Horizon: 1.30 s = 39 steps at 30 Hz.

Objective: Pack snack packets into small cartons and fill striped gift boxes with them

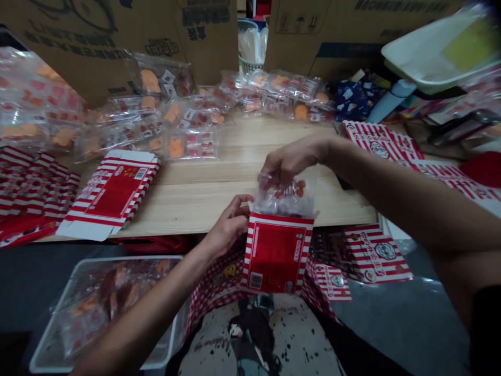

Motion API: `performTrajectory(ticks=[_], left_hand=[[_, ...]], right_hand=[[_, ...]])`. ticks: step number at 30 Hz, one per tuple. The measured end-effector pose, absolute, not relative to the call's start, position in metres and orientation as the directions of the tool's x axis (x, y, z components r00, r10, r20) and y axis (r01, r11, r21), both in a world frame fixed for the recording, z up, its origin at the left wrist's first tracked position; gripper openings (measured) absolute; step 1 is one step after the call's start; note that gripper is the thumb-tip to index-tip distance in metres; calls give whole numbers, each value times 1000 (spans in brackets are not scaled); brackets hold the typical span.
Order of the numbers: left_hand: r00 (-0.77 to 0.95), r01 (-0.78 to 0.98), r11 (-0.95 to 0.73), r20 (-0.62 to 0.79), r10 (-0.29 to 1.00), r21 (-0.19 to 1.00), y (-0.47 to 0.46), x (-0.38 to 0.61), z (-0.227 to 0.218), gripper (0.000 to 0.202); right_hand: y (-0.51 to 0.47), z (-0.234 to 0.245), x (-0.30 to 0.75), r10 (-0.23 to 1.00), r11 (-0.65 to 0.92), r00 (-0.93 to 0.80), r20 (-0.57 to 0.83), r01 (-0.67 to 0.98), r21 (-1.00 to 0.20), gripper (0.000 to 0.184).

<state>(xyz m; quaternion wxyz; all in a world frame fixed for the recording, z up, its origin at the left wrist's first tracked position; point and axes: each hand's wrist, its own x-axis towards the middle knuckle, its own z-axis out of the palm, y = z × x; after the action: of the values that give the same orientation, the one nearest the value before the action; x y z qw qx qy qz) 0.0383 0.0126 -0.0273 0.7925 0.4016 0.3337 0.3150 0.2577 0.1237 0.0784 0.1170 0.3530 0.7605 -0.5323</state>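
Note:
A red and white striped box point(276, 253) stands tilted between my body and the table edge, its open end upward. My left hand point(231, 222) is at the box's upper left side, fingers curled against its edge. Above the opening, my right hand point(287, 162) is closed on the top of a clear plastic bag point(293, 196) with small orange and red pieces inside. The bag's lower part is inside the box and hidden by the front panel. My right fingertips are blurred and partly behind the plastic.
Flattened striped boxes point(111, 193) lie on the table's left. Several filled clear bags point(191, 146) line the back, before cardboard cartons point(156, 47). A white bin point(176, 313) with more bags is at lower left. Striped cards point(376, 256) and a blue bottle point(393, 99) are at right.

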Motion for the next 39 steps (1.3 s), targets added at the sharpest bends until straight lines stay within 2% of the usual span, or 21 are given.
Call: performTrajectory(ticks=[3,5,6,8,10,12,14,16,18,21,23,27,29,31,34,39], left_hand=[[578,-317,536,-289,764,782,9,39,-32,70],[547,-279,513,-304,780,812,5,40,-34,69],[524,-258,499,-314,792,827,3,41,-34,67],[491,-245,487,-326,808,838,0,41,-34,66],[492,-257,497,-331,805,828,-4,41,-33,64],[510,-263,506,-327,795,821,-6,40,-33,58],[519,-253,495,-316,795,831,-8,39,-34,50],[506,-239,477,-311,804,846,-10,38,-34,44],[470,-237,468,-321,822,851,-10,37,-32,42],[374,-280,403,-287,882,871,-3,37,-16,39],[285,-304,261,-174,943,916,10,37,1,36],[79,-200,-141,159,984,970,46,36,27,36],[47,-137,-276,284,958,952,60,33,26,34],[40,-125,-336,343,939,934,70,27,17,31],[26,-114,-340,345,938,933,74,19,2,37],[-136,-93,-232,218,966,968,61,13,0,27]], right_hand=[[102,51,262,494,222,-695,-522,681,-697,37],[89,36,273,646,251,-651,-399,674,-694,46],[82,30,279,718,285,-628,-299,658,-696,45],[66,20,288,824,392,-564,-58,640,-661,27],[49,12,289,865,475,-477,158,675,-564,10],[32,4,282,848,525,-474,237,691,-497,17],[18,-4,273,801,587,-554,226,655,-476,25],[10,-9,266,747,629,-639,184,590,-506,30],[9,-9,264,739,621,-648,182,552,-556,33],[17,10,267,753,627,-588,295,504,-595,35],[27,33,266,713,691,-576,400,480,-540,32],[44,78,254,591,803,-625,509,514,-301,31],[50,82,245,564,811,-640,522,548,-204,32],[54,72,235,544,812,-650,531,568,-135,39],[57,52,219,516,812,-656,551,579,-71,50],[46,46,198,478,821,-633,608,568,-55,47]])
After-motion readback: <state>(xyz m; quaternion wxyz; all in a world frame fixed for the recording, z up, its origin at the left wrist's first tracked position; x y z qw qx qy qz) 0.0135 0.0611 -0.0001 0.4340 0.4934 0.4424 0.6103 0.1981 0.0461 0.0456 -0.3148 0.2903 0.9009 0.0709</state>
